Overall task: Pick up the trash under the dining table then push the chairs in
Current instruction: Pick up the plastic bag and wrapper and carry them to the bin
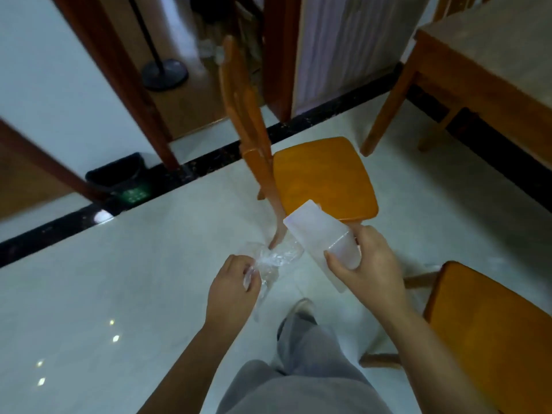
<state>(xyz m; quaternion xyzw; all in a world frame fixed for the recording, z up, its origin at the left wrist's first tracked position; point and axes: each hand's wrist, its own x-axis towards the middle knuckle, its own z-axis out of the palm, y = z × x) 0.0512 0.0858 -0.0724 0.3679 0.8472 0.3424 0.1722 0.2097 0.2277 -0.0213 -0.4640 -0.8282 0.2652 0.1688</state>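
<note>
Right hand (pixel 369 264): grip clenched around a flat translucent white plastic wrapper (pixel 319 240), rectangular, smooth, slightly glossy. Long axis runs diagonally, upper-left to lower-right; the free end points toward the chair seat, the near end is pinched between thumb and fingers.

Left hand (pixel 233 282): grip pinched on a crumpled clear plastic bag (pixel 274 259), thin, wrinkled film. It is bunched at the fingers, one end fanning up-right toward the wrapper, a narrow tail hanging down past the wrist. The two pieces of trash sit just beside each other, held in the air above the pale glossy tile floor (pixel 119 294); cannot tell whether they touch.

Orange wooden chair (pixel 324 177) stands ahead, seat rounded-square and polished, pulled clear of the worktop (pixel 490 55) at upper right, which has a pale top on a wood frame. Second chair (pixel 493 333) at lower right, same finish. Dark bin (pixel 119 174) against the wall at left. Grey trouser leg (pixel 301 354) and shoe below the hands.
</note>
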